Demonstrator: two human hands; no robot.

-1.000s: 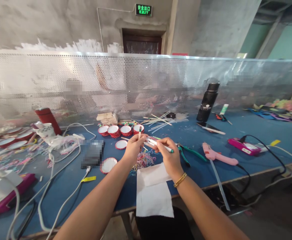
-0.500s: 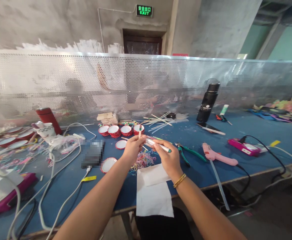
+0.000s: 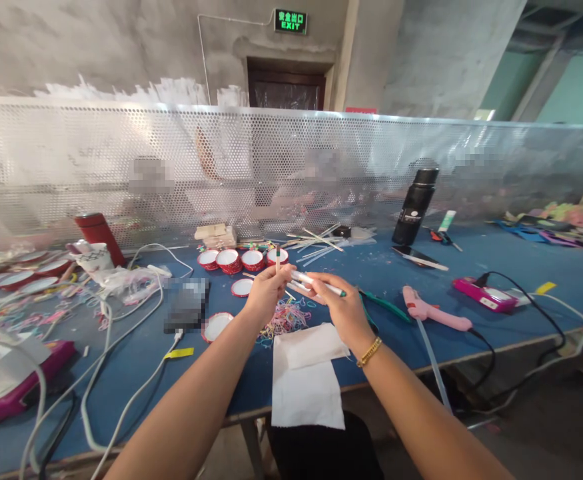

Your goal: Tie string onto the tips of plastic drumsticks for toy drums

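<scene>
- The work goes on at a long table covered in blue felt, its near edge running from about 8 o'clock to 3 o'clock across the view.
- Along the far side of the table stands a silvery perforated metal screen; beyond it are a bare grey concrete wall, a dark doorway at 12 o'clock and a green lit exit sign above that.
- The left hand is pinched shut on a thin pale stick with a dark tip, held upright just above the table's middle.
- The right hand is clamped on a bundle of thin white sticks with green ends, which lies crosswise between the two hands, pointing toward 3 o'clock; a gold chain bracelet sits on that wrist.
- Under the hands lies a heap of small coloured rubber loops, and toward 6 o'clock a white folded paper sheet hangs over the table edge.
- Containers: four small round red-walled cups with white insides stand in a row at 12 o'clock from the hands; I cannot tell what is in them. Two more of the same lie nearer, at 10 and 9 o'clock.
- A tall black flask stands at 2 o'clock, a dark red cylindrical flask at 10 o'clock, both closed.
- A pink glue gun lies at 3 o'clock, with green-handled pliers between it and the right hand.
</scene>
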